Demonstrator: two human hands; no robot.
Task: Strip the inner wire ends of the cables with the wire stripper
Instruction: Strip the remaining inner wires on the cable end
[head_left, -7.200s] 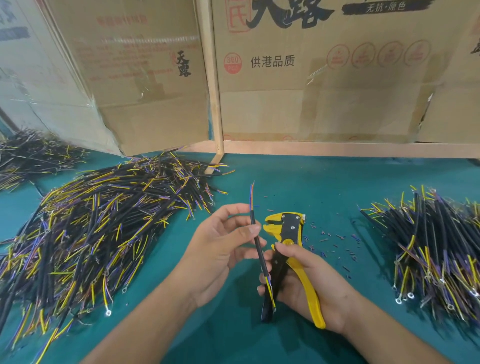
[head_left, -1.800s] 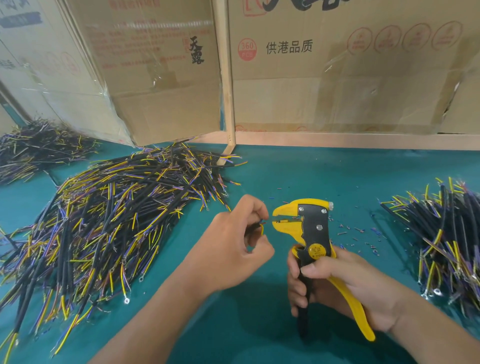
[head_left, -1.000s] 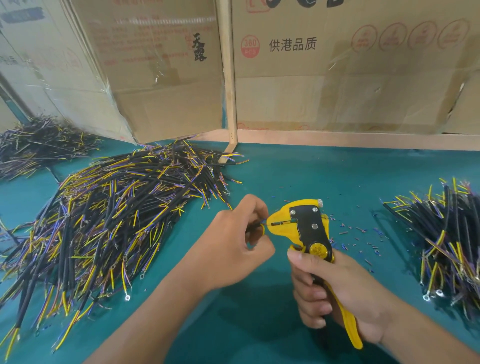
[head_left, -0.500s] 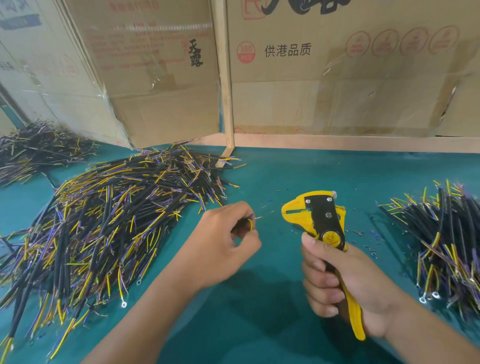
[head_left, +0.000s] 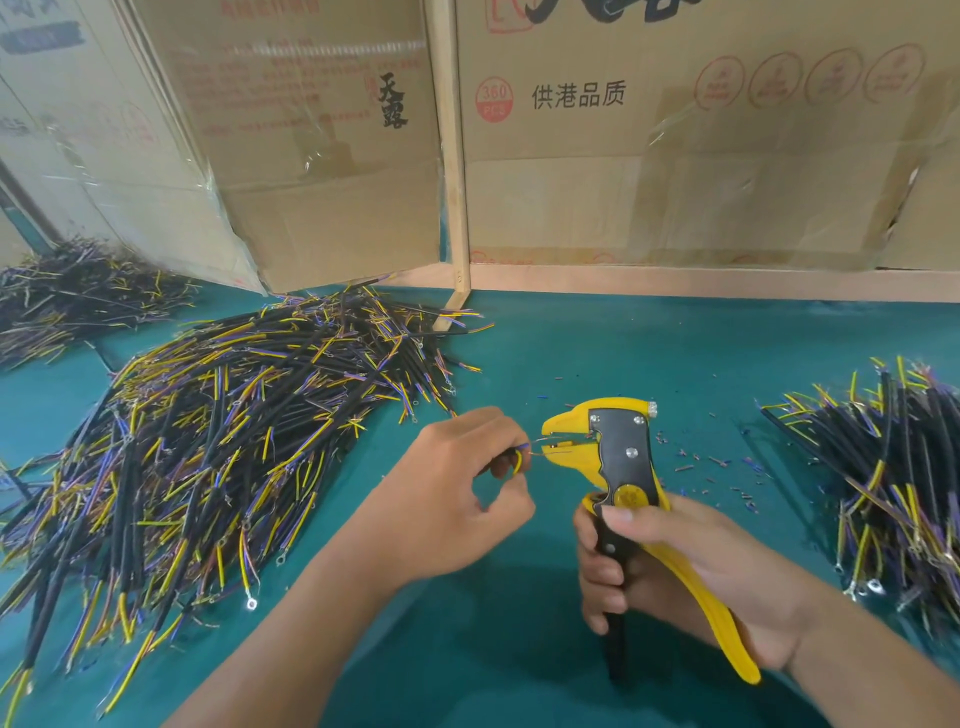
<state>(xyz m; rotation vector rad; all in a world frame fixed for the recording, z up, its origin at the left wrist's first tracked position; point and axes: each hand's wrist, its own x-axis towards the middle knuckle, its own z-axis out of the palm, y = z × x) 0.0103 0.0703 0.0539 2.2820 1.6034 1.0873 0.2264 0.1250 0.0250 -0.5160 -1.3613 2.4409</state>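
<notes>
My left hand (head_left: 457, 493) pinches a cable's inner wires (head_left: 519, 460), yellow and purple, and most of the cable is hidden in the fist. A thin bare wire end reaches right into the open jaws of the yellow-and-black wire stripper (head_left: 621, 467). My right hand (head_left: 675, 566) grips the stripper's handles, jaws pointing left above the green table (head_left: 597, 353). A big pile of black cables (head_left: 223, 436) with yellow and purple ends lies to the left. A second pile of cables (head_left: 893, 478) lies to the right.
Cardboard boxes (head_left: 675, 130) and a wooden post (head_left: 449, 156) stand along the back of the table. A third heap of cables (head_left: 67, 291) lies at the far left. Small bits of stripped insulation (head_left: 727, 467) are scattered to the right of the stripper.
Half a second ago the wire end and the stripper were apart. Now my left hand has brought the wire end into the jaws, which are open again.
</notes>
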